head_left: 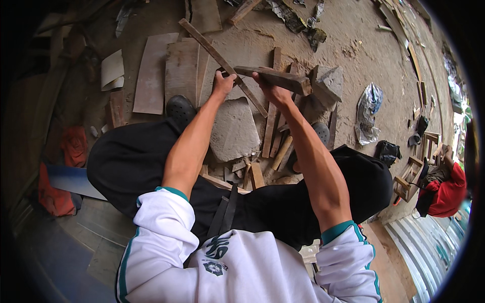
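My left hand [224, 85] is closed around a long, thin wooden strip [207, 45], which slants from upper left down to the right. In my right hand [274, 93] is a thicker wooden block [283, 79], its squared end pointing right. The block's narrow left end meets or overlaps the strip near my left fingers; whether they touch I cannot tell. Below both hands lies a pale, rough stone slab [235, 129] between my feet. Right of the block, a chunk of stone or concrete [328, 85] stands close to its end.
Flat boards [154, 73] lie on the left, and wooden strips [269, 131] beside the slab. A round wooden handle [282, 153] sits near my right foot. Crumpled foil-like plastic [369, 113] lies on the dirt floor. A person in red [447, 192] is at far right, near a wooden frame [410, 177].
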Tool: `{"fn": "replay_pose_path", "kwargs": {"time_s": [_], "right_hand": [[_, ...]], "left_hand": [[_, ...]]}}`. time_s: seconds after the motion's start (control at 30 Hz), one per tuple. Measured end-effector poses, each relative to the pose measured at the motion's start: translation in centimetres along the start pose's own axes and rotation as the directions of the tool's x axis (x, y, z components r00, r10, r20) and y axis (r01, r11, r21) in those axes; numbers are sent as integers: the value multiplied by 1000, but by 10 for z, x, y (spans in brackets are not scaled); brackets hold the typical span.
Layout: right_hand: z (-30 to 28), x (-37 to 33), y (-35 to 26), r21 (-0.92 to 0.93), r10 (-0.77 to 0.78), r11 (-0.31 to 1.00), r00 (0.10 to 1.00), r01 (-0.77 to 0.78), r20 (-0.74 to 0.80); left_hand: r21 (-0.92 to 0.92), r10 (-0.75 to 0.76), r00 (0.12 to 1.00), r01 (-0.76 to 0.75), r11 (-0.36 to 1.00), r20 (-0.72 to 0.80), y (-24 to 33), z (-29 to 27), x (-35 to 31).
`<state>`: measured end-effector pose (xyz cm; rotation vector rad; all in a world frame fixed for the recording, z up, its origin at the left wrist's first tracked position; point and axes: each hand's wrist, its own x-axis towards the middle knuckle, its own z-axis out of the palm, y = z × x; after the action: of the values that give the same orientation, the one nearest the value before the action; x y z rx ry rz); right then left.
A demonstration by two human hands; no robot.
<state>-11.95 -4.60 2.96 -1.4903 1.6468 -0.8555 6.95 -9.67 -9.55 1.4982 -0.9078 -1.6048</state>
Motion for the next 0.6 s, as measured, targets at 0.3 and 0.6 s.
{"fn": "replay_pose_path", "kwargs": {"time_s": [0.3,0.6], "right_hand": [[-18,2,-40,-142,-182,972,982,187,42],[-40,-13,-74,-193,-182,960,977,202,115]], "left_hand": [[-101,-135,991,133,986,-18,29,8,-21],[93,-66,998,64,994,15,39,4,-24]]}}
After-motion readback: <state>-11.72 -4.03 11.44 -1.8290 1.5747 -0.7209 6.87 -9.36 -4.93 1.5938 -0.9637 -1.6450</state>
